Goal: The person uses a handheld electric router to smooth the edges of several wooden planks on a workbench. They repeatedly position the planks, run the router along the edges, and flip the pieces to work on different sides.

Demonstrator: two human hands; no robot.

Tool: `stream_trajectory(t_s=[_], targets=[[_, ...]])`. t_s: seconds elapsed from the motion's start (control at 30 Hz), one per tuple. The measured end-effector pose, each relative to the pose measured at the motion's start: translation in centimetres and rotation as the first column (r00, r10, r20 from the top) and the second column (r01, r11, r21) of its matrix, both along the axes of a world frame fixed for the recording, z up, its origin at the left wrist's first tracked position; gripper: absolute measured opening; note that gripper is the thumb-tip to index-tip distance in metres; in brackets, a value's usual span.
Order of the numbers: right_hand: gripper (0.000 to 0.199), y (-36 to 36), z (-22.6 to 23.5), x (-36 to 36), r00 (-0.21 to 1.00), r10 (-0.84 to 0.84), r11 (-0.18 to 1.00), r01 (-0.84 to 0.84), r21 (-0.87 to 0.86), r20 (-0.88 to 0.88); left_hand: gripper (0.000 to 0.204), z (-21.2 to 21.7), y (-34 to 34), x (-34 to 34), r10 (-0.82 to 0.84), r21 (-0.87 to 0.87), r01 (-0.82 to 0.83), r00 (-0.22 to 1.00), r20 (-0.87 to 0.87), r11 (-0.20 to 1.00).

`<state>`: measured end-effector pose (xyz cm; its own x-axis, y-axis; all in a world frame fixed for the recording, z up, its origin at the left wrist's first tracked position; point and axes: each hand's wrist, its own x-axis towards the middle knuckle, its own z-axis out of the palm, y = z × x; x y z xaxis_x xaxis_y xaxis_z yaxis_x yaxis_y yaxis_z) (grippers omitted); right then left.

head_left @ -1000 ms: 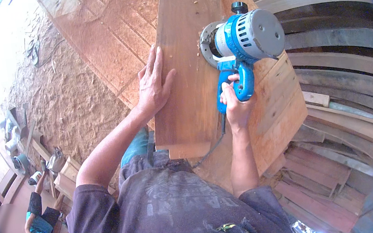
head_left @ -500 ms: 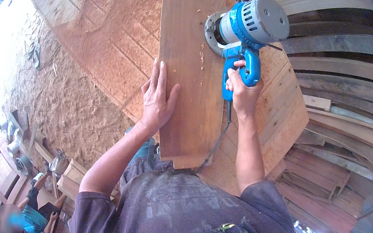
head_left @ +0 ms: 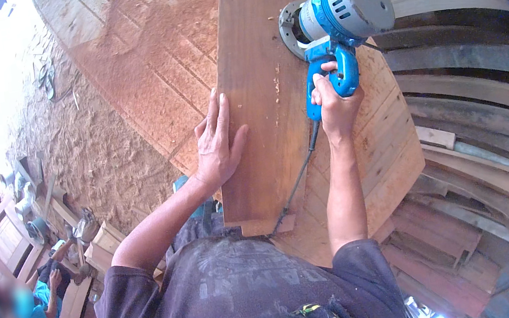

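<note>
My right hand is wrapped round the blue handle of a router, a power tool with a grey motor housing and a round metal base. The base sits at the right edge of a long brown wooden board, its bit out of sight. A dark cord runs from the handle down over the board toward me. My left hand lies on the board's left edge, fingers stretched out and pointing away from me. A few wood shavings are scattered on the board between my hands.
Sawdust covers the grooved wooden worktable beneath the board. Curved planks are stacked along the right. At the lower left a person in a blue shirt sits near wood pieces. Sandals lie on the ground.
My right hand and the router have shifted slightly away from me along the board's right edge. My left hand stays about where it was on the board. The person at the left has moved an arm.
</note>
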<state>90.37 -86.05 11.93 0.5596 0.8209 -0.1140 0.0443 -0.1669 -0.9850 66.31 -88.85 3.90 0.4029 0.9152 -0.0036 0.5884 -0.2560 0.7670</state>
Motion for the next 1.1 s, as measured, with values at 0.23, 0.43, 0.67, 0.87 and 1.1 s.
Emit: stream_trajectory(t_s=[0.23,0.43,0.67,0.87,1.1], targets=[[0.013,0.0,-0.5,0.1,1.0,-0.012,1.0,0.013,0.016,-0.006,0.077,0.3,-0.1,0.2,0.022,0.016,-0.022,0.999,-0.026,1.0],[0.015,0.0,-0.7,0.6,0.999,-0.018,0.999,0.017,0.035,0.036,0.086,4.8,-5.5,2.3,-0.212,-0.089,0.237,0.951,0.225,0.967],[0.017,-0.4,-1.3,1.1,1.0,0.025,0.998,-0.024,0.053,-0.011,0.078,6.2,-15.0,3.8,-0.062,-0.64,0.395,0.877,0.477,0.659],[0.021,-0.5,-1.3,0.9,0.998,0.05,0.999,-0.051,0.0,0.034,0.063,5.3,-16.7,-1.6,-0.176,-0.734,0.592,0.804,0.568,0.331],[0.02,-0.4,-1.9,1.0,0.998,0.061,0.997,-0.061,0.038,0.005,0.037,8.2,-10.0,-10.1,-0.477,-0.581,0.441,0.873,0.101,0.684]])
